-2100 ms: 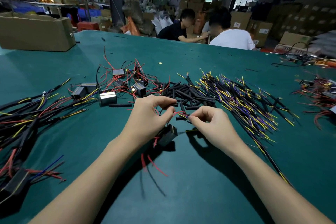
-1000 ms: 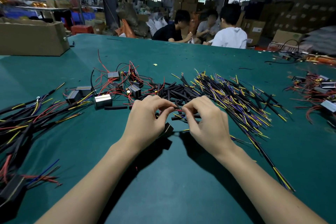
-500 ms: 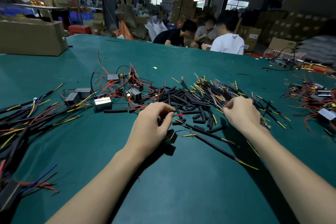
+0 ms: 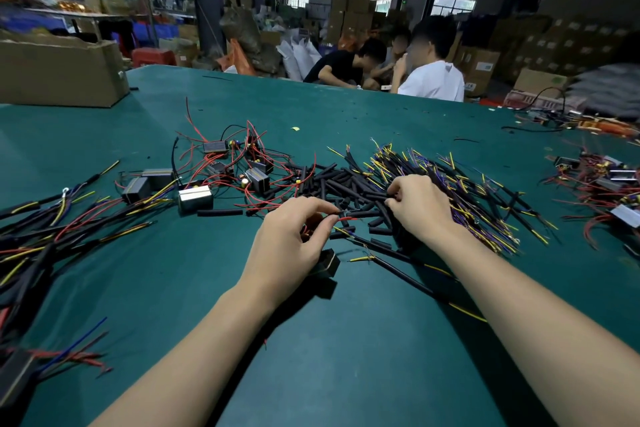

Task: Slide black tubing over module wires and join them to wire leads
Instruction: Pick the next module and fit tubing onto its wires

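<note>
Left hand: left hand (image 4: 289, 239) hovers low over the green table (image 4: 346, 357), thumb and forefinger pinching a red module wire (image 4: 347, 218).
Module: small black module (image 4: 325, 264) lies on the table just under that hand.
Right hand: right hand (image 4: 420, 206) reaches into the pile of black tubing pieces (image 4: 346, 184), fingers curled among them; whether it grips one, I cannot tell.
Wire leads: heap of yellow-tipped black wire leads (image 4: 467, 198) spreads just right of the tubing.
Far side: cardboard box (image 4: 59, 73) sits at the table's left back corner.
</note>
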The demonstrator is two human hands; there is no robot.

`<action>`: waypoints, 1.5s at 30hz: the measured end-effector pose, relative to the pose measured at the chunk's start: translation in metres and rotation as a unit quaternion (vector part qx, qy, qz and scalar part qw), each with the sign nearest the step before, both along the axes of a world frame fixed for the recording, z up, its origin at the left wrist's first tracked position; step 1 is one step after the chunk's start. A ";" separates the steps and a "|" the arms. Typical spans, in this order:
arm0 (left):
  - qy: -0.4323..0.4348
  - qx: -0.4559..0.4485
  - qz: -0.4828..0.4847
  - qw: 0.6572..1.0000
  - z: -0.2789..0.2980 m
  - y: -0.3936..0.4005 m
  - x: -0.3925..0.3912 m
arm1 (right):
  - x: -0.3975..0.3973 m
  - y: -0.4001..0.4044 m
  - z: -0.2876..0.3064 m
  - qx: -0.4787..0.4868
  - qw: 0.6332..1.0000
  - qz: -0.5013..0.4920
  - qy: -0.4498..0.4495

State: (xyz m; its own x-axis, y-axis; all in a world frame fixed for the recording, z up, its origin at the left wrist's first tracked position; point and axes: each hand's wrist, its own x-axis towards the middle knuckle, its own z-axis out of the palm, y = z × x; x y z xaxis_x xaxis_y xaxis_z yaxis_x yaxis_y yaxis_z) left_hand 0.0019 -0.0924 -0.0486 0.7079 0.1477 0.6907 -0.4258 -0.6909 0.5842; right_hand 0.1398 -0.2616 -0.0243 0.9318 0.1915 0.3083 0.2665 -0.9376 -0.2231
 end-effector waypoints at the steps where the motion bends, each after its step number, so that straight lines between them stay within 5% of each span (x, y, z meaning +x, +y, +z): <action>1: -0.005 -0.003 0.000 1.000 0.000 0.000 0.000 | 0.001 0.001 0.000 -0.013 1.000 0.007 -0.007; 5: -0.011 -0.026 0.009 1.000 0.000 0.002 -0.001 | -0.002 -0.001 0.004 -0.004 0.998 0.043 -0.048; 7: -0.012 -0.038 0.010 0.999 0.000 0.001 0.000 | -0.015 -0.001 0.011 0.151 0.987 0.051 -0.026; 9: -0.013 -0.046 0.011 0.999 0.000 0.001 0.000 | -0.041 0.003 0.020 0.408 0.906 0.079 0.080; 11: -0.010 -0.051 0.011 0.999 0.001 0.001 0.000 | -0.068 0.008 0.024 0.551 0.809 0.118 0.168; 15: -0.015 -0.069 0.019 0.997 0.006 -0.001 -0.005 | -0.097 0.016 0.023 0.649 0.704 0.147 0.248; 21: 0.096 -0.263 -0.048 0.959 0.016 0.000 -0.007 | -0.103 0.016 0.016 0.723 0.632 0.125 0.249; 27: 0.169 -0.354 -0.117 0.913 0.019 0.003 -0.008 | -0.105 0.013 0.015 0.692 0.670 0.124 0.240; 42: 0.210 -0.393 -0.157 0.881 0.021 0.001 -0.010 | -0.094 0.010 0.003 0.587 0.778 0.121 0.187; 45: 0.187 -0.367 -0.127 0.903 0.023 0.002 -0.011 | -0.083 0.001 -0.005 0.495 0.846 0.080 0.182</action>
